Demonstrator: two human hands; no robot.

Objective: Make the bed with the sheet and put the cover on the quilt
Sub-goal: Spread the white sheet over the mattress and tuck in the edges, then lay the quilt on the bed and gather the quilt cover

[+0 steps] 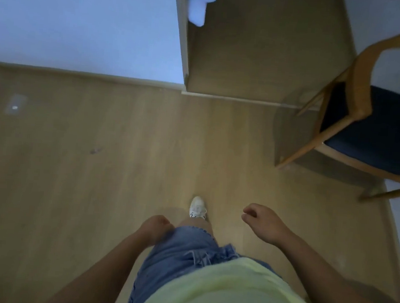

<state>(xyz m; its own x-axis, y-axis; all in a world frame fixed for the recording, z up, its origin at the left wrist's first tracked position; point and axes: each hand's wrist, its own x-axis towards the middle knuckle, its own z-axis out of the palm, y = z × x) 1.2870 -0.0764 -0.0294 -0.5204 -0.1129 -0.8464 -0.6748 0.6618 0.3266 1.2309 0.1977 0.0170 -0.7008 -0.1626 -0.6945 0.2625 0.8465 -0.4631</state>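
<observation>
Your left hand hangs low beside your thigh, fingers loosely curled and holding nothing, its knuckles just against the hem of your frayed blue denim shorts; your right hand is held out from your body over the pale wooden plank floor, wrist bent, fingers likewise loosely curled around nothing; one white trainer is planted ahead between the two hands; a wooden chair with a dark blue seat stands to your right; neither sheet nor quilt shows here, so where they lie cannot be told.
</observation>
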